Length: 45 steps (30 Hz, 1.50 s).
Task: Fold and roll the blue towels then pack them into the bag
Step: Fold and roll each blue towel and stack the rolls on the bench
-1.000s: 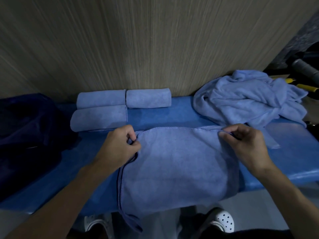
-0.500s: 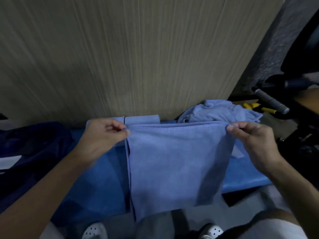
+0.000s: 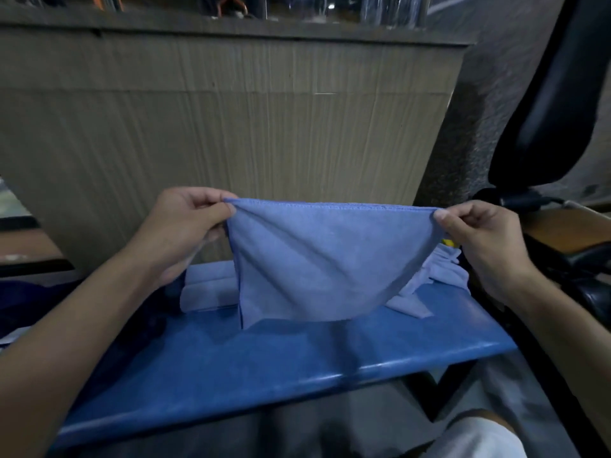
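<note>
Head view: both my forearms were raised and reached forward over the blue bench. My left hand and right hand were level with each other and well apart, in front of the wood-grain panel.

Between them the blue towel was stretched by its 2 top corners. Its hemmed top edge ran nearly straight from hand to hand. The cloth hung clear of the bench, and its lower edge curved and swung toward the far side.

Change against 0.5 s earlier: my hands had been lower, close to the bench, and the towel had hung flat with its bottom edge past the front edge of the bench. In this frame the whole towel was lifted, diagonal creases ran across it, and the bottom edge sat above the bench surface. At 1.0 s earlier the towel had still lain on the bench.

Fingers, left: thumb and forefinger were closed tight on the left corner, with the other fingers curled behind the cloth. Fingers, right: the same narrow pinch on the right corner, with the remaining fingers curled under.

The rolled towels lay on the bench behind the held towel's left edge, partly hidden, so I could not count them. The unfolded towel pile lay behind the right edge. The dark bag was at far left, beyond my left forearm.
</note>
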Motion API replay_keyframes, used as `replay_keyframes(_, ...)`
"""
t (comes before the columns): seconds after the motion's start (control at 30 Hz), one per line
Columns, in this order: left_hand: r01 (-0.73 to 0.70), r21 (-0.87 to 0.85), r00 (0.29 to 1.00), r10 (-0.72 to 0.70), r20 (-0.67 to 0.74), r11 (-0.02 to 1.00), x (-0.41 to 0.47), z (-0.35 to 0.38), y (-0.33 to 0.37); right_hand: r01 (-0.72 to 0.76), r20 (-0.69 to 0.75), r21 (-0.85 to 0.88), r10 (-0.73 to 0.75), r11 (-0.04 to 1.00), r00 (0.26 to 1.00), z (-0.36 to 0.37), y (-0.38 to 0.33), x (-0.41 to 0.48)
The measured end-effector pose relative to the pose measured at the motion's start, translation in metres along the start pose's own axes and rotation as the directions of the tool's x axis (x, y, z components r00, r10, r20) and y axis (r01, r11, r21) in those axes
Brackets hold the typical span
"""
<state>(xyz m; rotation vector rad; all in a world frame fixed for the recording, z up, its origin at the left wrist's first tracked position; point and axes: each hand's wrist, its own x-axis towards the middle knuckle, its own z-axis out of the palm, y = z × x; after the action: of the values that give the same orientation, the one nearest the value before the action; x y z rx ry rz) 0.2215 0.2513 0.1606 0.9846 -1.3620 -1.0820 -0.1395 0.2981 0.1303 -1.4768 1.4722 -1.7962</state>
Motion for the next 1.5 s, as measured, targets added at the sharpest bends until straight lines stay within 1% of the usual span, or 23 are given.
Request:
replay_keyframes(0.17,0.032,-0.027,0.999,-0.031,0.034,0.999,-0.005,0.001,0.005,0.054,-0.036,-0.071,-0.056,0.996,0.998,-0.002,-0.008,0.001)
replay_keyframes(0.3,0.039,-0.038,0.999,-0.04,-0.017,0.999,-0.006,0.005,0.007,0.051,-0.036,-0.039,-0.053,0.998,0.998,-0.001,-0.016,-0.002)
replay_keyframes(0.43,0.038,-0.004,0.998,-0.038,-0.041,0.999,-0.005,0.004,0.008,0.04,-0.035,-0.014,-0.041,0.999,0.999,-0.006,-0.022,-0.004)
replay_keyframes(0.53,-0.009,0.071,0.999,0.012,-0.033,0.997,-0.004,0.002,0.007,0.032,-0.042,-0.021,-0.033,0.999,0.999,-0.012,-0.024,-0.002)
replay_keyframes(0.67,-0.129,0.214,0.991,0.135,-0.013,0.968,-0.003,0.004,0.004,0.044,-0.033,-0.056,-0.046,0.997,0.998,-0.016,-0.022,0.003)
replay_keyframes(0.73,-0.149,0.274,0.988,0.152,0.01,0.95,-0.001,0.002,0.002,0.054,-0.025,-0.081,-0.056,0.995,0.998,-0.016,-0.022,0.004)
replay_keyframes(0.8,-0.162,0.345,0.986,0.167,0.015,0.924,0.001,0.001,0.0,0.06,-0.004,-0.128,-0.061,0.99,0.998,-0.017,-0.02,0.005)
replay_keyframes(0.87,-0.167,0.387,0.984,0.18,0.001,0.907,0.002,0.004,0.0,0.092,0.047,-0.241,-0.083,0.966,0.995,-0.016,-0.019,0.005)
replay_keyframes(0.93,-0.143,0.358,0.987,0.158,-0.011,0.923,0.0,0.01,0.001,0.146,0.095,-0.379,-0.118,0.914,0.988,-0.013,-0.02,0.004)
replay_keyframes(0.97,-0.128,0.333,0.99,0.142,-0.017,0.934,0.0,0.012,0.001,0.153,0.104,-0.42,-0.12,0.895,0.987,-0.01,-0.021,0.003)
replay_keyframes(1.13,-0.02,0.294,1.0,0.022,-0.005,0.956,0.005,0.015,-0.001,0.164,0.161,-0.485,-0.097,0.859,0.982,-0.004,-0.025,0.0)
replay_keyframes(1.2,0.003,0.238,1.0,-0.004,0.001,0.971,0.003,0.017,0.001,0.175,0.17,-0.479,-0.105,0.86,0.98,-0.004,-0.026,-0.001)
replay_keyframes(1.27,-0.024,0.205,1.0,0.022,0.01,0.979,0.0,0.018,0.003,0.169,0.159,-0.451,-0.107,0.876,0.981,-0.004,-0.027,-0.002)
replay_keyframes(1.4,-0.102,0.304,0.994,0.084,0.072,0.947,-0.002,0.01,-0.003,0.127,0.175,-0.414,-0.058,0.902,0.983,-0.008,-0.029,-0.002)
replay_keyframes(1.5,-0.144,0.415,0.989,0.116,0.093,0.898,0.002,0.0,-0.006,0.078,0.147,-0.402,-0.02,0.913,0.989,-0.012,-0.026,0.0)
